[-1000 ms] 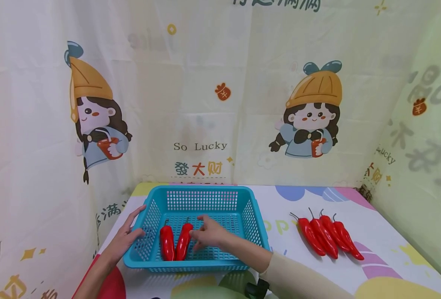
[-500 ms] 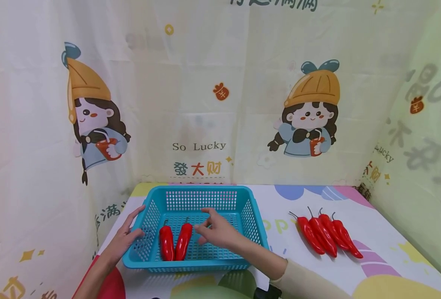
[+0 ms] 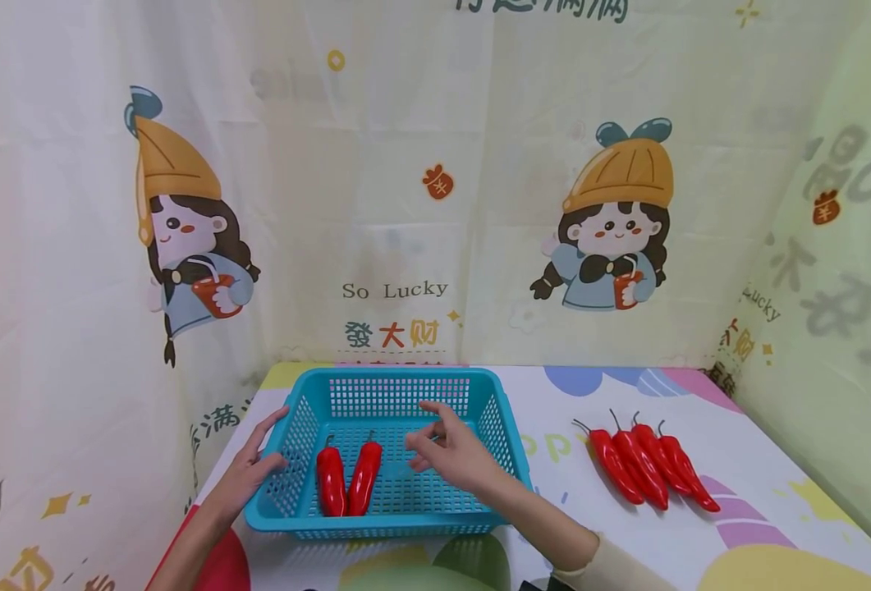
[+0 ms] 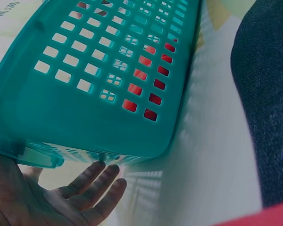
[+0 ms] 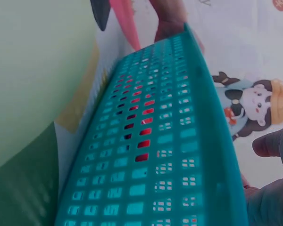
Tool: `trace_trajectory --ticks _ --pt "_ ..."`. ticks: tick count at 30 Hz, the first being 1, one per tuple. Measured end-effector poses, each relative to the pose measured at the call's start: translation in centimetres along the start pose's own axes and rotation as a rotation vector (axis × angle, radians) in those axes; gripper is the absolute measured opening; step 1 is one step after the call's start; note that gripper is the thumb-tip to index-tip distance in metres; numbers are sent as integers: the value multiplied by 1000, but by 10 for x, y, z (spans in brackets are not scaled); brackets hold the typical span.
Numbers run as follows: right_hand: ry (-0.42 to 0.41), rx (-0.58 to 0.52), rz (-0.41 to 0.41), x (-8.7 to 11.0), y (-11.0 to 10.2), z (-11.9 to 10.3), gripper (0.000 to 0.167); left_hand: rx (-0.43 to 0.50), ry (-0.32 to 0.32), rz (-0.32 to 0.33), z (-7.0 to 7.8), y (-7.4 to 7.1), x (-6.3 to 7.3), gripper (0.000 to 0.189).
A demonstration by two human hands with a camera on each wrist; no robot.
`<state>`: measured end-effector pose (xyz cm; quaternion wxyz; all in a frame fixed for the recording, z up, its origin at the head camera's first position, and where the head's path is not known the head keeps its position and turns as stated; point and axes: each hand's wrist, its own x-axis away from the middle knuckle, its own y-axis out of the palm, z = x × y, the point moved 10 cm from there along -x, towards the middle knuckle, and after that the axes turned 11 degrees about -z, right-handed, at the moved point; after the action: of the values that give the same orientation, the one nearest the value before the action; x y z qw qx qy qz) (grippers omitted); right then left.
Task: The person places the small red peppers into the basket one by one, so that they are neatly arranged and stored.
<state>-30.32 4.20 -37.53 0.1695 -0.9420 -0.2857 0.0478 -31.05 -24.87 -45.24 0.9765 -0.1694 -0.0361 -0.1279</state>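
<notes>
1. The back cloth [image 3: 405, 107] read "So Lucky" [image 3: 394, 290] above "發大财" [image 3: 391, 334].
2. The left cloth [image 3: 58, 328] bore "满" [image 3: 226, 416].
3. The right cloth [image 3: 827, 328] read "Lucky", partly blurred.
4. The tabletop [image 3: 546, 492] showed "pp".

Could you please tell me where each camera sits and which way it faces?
Head: on the head, facing forward and down at basket, peppers, left hand and right hand.
Left wrist: on that wrist, facing the basket's near wall from outside; left hand shows.
Right wrist: on that wrist, facing the same wall; both hands partly show.
Shared: both wrist views show that wall with peppers behind.
</notes>
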Motion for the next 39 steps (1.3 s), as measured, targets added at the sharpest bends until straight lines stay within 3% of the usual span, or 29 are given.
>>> trace_trajectory --ticks 16,30,39 --pt "-105 14 161 22 -38 -10 65 -5 1 3 3 -2 2 82" --pt "-144 236 341 40 -69 -11 60 -13 4 8 2 -1 0 83" --pt "-122 313 423 52 -85 -2 60 -15 2 7 1 -1 0 82"
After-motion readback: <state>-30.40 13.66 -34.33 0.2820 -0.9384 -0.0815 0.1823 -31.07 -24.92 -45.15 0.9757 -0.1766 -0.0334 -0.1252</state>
